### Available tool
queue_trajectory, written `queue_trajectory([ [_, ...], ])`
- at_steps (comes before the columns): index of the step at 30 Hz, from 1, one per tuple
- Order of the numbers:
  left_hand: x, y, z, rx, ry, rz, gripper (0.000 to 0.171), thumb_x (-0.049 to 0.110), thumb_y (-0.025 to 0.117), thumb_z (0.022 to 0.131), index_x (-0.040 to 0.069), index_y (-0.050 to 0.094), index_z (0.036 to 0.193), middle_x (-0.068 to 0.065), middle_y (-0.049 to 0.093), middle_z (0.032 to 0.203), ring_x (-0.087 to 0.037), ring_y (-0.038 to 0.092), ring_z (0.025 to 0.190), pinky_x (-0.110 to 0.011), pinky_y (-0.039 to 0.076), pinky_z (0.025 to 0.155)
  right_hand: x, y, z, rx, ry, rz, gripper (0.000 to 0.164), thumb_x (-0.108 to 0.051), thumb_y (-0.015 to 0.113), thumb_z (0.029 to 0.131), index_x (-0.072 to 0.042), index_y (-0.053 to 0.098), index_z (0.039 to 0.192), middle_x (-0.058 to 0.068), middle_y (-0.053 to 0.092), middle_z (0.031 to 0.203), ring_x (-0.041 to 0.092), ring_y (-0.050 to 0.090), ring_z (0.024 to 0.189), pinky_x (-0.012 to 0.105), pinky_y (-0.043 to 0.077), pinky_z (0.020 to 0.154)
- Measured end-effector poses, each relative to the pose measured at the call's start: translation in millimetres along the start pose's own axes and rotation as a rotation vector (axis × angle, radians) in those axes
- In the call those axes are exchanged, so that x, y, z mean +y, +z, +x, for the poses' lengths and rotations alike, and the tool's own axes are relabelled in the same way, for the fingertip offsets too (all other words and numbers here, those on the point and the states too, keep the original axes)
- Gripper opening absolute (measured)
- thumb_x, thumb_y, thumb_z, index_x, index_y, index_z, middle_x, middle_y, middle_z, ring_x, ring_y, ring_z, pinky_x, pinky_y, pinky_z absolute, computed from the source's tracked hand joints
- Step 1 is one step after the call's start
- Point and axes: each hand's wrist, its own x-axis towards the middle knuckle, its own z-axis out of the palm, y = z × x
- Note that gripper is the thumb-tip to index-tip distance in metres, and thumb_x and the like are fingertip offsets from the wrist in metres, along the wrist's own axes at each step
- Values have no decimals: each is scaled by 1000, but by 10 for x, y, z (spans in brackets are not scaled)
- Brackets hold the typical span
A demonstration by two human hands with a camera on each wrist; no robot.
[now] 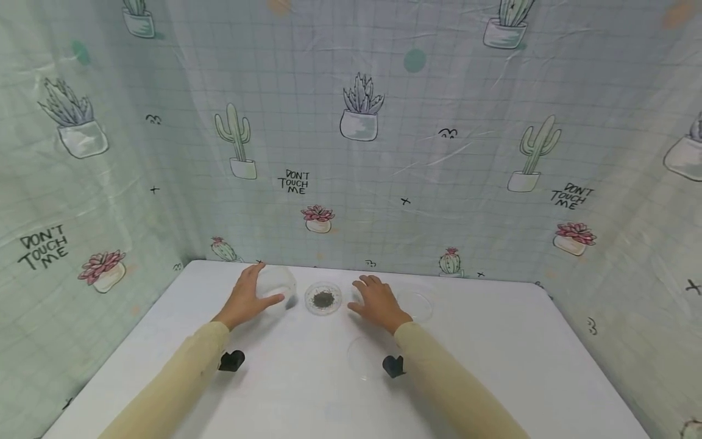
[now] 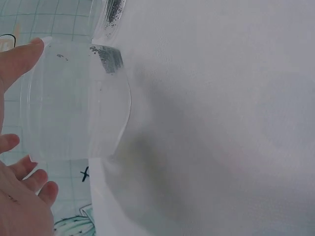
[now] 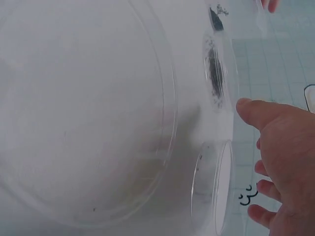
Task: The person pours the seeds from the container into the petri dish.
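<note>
My left hand (image 1: 245, 300) holds a clear plastic tub (image 2: 64, 108) from the side, thumb at the near side of the rim and fingers around the far side. Dark grainy material (image 2: 109, 60) shows low at one side of the tub. Just right of it, a shallow clear dish (image 1: 310, 307) holds a small heap of dark, flaky grains (image 1: 323, 299). My right hand (image 1: 378, 303) hovers to the right of this dish, its fingers spread and slightly bent, with nothing held. A second clear, shallow dish (image 1: 429, 308) lies beside the right hand.
A large, round clear lid or dish (image 3: 170, 98) lies flat nearer me, by the right forearm. The white table (image 1: 510, 353) meets a cactus-print curtain (image 1: 417, 231) at its back edge, close behind both hands. Black wrist mounts (image 1: 232, 361) hang below the sleeves.
</note>
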Motion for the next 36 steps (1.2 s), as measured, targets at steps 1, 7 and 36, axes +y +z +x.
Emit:
queue_trajectory([
  [1,-1,-1,-1,-8,-12,-9,100,46,74,82,4,17,153,-29,17,155,-48,22,141,-66,25,112,22,-4,-7,-2,5,0,59,-48,63,90,-14,54,137,9,49,146,29,41,138,51,42,107],
  [7,-21,-1,-4,-50,-81,-72,117,62,73,75,6,8,155,-28,12,156,-48,21,142,-66,24,113,144,-41,-58,-3,32,14,63,-52,64,88,-12,54,136,10,49,145,30,41,137,51,40,107],
  [36,-96,68,-17,-99,-162,-170,109,47,72,82,2,3,154,-29,17,156,-48,27,139,-64,29,112,547,8,-178,-55,152,-39,83,-63,67,78,0,57,131,14,52,141,31,42,136,57,39,105],
])
